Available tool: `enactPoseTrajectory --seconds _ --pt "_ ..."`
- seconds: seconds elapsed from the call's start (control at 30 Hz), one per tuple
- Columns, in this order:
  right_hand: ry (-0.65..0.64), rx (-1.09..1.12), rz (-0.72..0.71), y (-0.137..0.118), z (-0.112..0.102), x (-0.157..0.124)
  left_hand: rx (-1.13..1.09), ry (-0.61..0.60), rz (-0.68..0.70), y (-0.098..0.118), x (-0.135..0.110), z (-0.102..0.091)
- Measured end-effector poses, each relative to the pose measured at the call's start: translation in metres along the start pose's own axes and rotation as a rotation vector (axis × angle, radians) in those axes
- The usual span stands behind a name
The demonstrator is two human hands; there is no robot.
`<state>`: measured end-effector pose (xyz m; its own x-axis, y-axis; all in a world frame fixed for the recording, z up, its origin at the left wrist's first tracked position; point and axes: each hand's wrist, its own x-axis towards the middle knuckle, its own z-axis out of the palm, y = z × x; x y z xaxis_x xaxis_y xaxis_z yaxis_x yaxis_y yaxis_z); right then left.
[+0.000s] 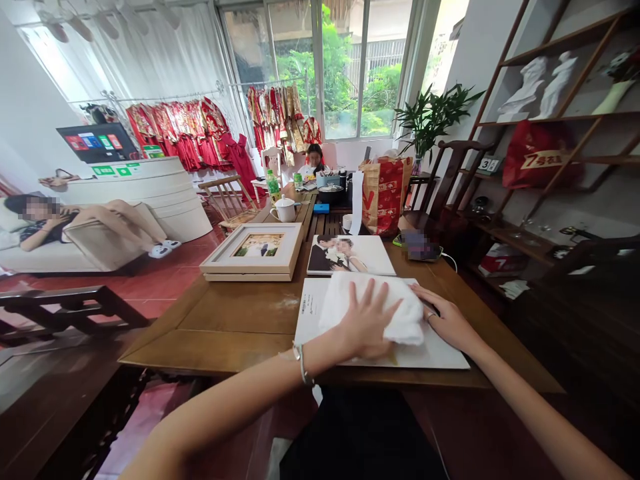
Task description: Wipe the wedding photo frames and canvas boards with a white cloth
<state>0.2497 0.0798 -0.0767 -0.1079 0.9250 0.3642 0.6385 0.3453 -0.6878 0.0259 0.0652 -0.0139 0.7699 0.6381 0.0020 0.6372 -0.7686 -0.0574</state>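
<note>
A folded white cloth (407,310) lies on a white panel (313,333) that has small print and a barcode near its left edge. My left hand (367,320) presses flat on the cloth with its fingers spread; a bracelet circles that wrist. At the panel's right side, my right hand (447,323) rests with fingers stretched out toward the cloth's edge. Just beyond the panel is a wedding photo print (345,257) of a couple. To the left, a light wooden picture frame (250,250) lies flat, stacked on another.
On the wooden table (215,340) stand a white lidded cup (285,209), a green-labelled bottle (273,185) and a red-and-tan paper bag (385,193). A phone (420,245) with a cable lies at the right edge. One person sits at the far end; another lies on a sofa (113,237).
</note>
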Motion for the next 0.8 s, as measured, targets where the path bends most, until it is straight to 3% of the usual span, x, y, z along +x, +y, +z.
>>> enactPoseTrajectory --seconds 0.13,0.27,0.37,0.47,0.63,0.8 --pt "0.004 0.020 0.013 -0.001 0.001 0.000 0.008 0.041 0.112 0.042 -0.037 -0.004" --pt "0.030 0.023 0.030 -0.004 0.002 0.000 0.001 -0.032 0.053 0.063 -0.053 -0.011" --pt "0.029 0.053 0.020 -0.002 0.003 0.001 -0.007 -0.102 -0.046 0.055 -0.035 -0.015" --pt "0.018 0.072 0.018 0.001 0.002 0.001 -0.011 -0.132 -0.140 0.033 -0.001 -0.016" --pt "0.019 0.083 0.012 0.000 0.001 0.002 -0.010 -0.110 -0.133 0.001 0.049 -0.012" --pt "0.035 0.129 0.056 0.002 0.000 0.005 0.012 -0.060 -0.116 0.002 0.053 -0.006"
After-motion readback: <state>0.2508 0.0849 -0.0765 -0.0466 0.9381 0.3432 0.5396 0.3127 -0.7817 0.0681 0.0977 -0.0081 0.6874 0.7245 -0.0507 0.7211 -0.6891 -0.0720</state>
